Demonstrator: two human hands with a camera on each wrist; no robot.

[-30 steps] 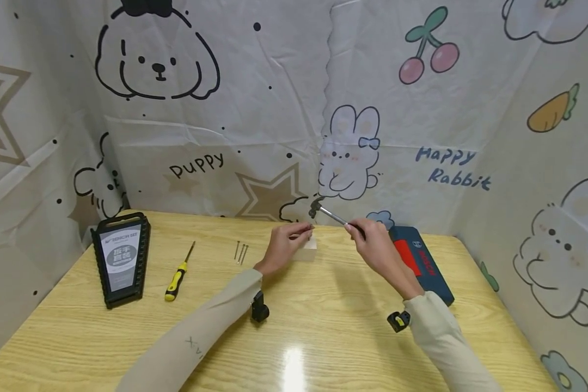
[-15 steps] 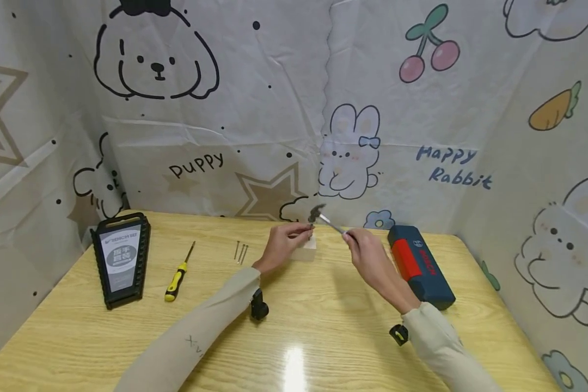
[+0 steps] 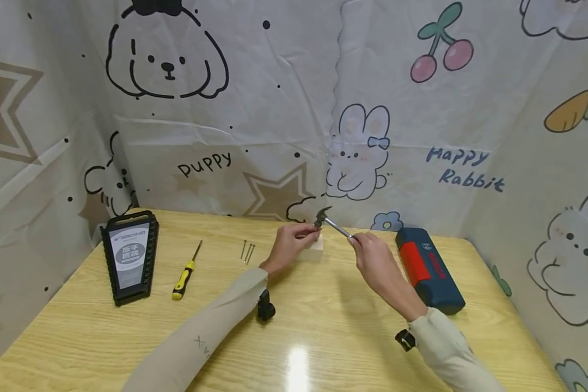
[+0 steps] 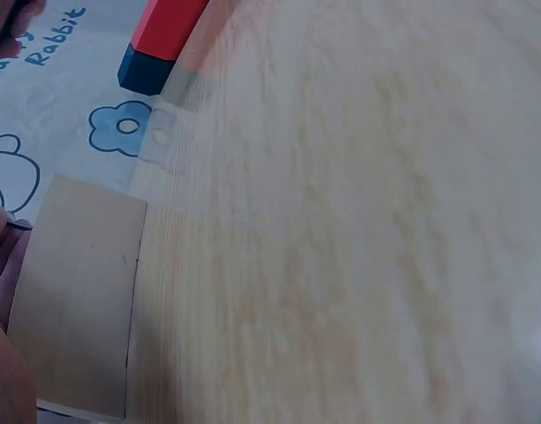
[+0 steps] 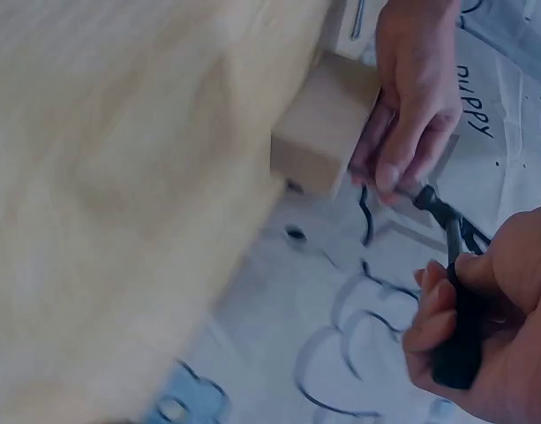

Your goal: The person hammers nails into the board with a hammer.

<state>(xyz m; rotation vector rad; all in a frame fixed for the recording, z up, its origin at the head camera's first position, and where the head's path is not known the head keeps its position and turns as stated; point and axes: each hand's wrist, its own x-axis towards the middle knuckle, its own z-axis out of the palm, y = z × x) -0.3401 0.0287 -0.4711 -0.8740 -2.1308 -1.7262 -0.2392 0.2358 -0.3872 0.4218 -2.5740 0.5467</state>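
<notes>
My left hand [image 3: 286, 247] pinches a nail [image 4: 19, 226] over the pale wooden block [image 4: 76, 291], which lies on the table near the back. Fingers cover most of the nail, and its point is hidden. My right hand [image 3: 374, 264] grips the dark handle of a small claw hammer [image 5: 464, 327]. The hammer's black head is right at the nail's top, just above the left fingertips; in the right wrist view the two seem to touch. Several loose nails [image 3: 247, 253] lie on the table left of my left hand.
A yellow and black screwdriver [image 3: 183, 280] lies to the left, beside a black wrench-set case [image 3: 129, 256]. On the right sits a blue and red Bosch case [image 3: 428, 272]. A printed cloth [image 3: 284, 109] hangs behind the wooden table [image 3: 323, 332].
The hammer head has come down from slightly above the nail to its top. My left hand keeps its pinch at the block. The head view has shifted slightly.
</notes>
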